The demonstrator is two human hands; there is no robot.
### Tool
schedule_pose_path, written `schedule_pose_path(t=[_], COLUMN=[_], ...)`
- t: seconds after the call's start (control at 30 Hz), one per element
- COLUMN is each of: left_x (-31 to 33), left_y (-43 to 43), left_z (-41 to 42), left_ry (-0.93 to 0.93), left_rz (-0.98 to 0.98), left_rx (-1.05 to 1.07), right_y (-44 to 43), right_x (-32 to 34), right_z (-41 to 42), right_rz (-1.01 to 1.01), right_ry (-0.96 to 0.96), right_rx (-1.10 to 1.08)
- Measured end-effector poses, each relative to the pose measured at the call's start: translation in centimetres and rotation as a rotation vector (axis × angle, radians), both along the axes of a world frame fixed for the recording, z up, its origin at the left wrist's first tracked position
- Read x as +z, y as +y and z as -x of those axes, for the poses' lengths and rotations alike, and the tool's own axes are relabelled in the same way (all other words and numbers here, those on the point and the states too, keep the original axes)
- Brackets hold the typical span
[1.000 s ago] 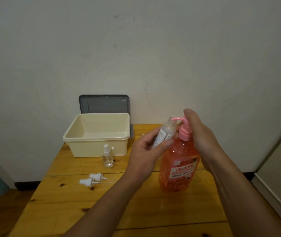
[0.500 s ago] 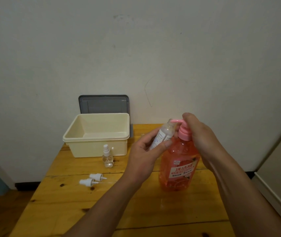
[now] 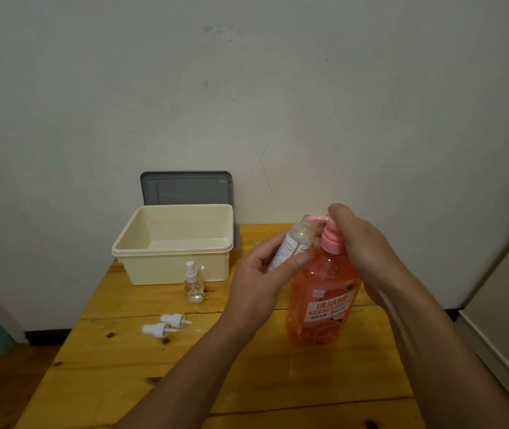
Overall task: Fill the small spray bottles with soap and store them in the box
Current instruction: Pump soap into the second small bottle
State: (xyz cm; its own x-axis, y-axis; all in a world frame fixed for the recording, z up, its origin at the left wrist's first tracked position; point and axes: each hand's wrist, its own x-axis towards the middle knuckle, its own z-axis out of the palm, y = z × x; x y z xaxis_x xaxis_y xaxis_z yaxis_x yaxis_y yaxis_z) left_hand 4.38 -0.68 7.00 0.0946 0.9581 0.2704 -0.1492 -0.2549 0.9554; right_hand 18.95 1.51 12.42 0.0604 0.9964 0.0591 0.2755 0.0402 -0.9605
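Pink pump (image 3: 331,243) is being gripped by the right hand (image 3: 364,247) while the left hand (image 3: 256,286) is holding the bottle (image 3: 292,247) tilted — mouth at the spout (image 3: 316,218) for filling.

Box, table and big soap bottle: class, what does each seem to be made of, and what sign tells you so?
Box: cream plastic, likely; smooth matte walls, moulded rolled rim.
Table: wood, glossy varnish; knots, grain and plank seams show.
Soap bottle: clear plastic, probably; orange liquid shows through, with an opaque pink pump.
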Motion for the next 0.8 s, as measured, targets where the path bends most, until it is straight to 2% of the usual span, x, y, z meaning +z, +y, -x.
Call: schedule_pose_path(t=[0.33,0.6,0.8], left_x=[0.24,0.05,0.12], left_y=[0.00,-0.12,-0.03], left_z=[-0.19,-0.06,-0.19], left_ry=[0.001,0.000,0.009], left_rz=[-0.006,-0.002,-0.006], left_rx=[-0.009,0.005,-0.003], right_y=[-0.45,-0.24,-0.58], right_x=[-0.09,0.19,-0.18], right_z=[0.10,0.25,0.01], right_rz=[-0.018,-0.004,-0.026], right_ry=[0.059,-0.025,0.050], right_rx=[0.017,0.001,0.013])
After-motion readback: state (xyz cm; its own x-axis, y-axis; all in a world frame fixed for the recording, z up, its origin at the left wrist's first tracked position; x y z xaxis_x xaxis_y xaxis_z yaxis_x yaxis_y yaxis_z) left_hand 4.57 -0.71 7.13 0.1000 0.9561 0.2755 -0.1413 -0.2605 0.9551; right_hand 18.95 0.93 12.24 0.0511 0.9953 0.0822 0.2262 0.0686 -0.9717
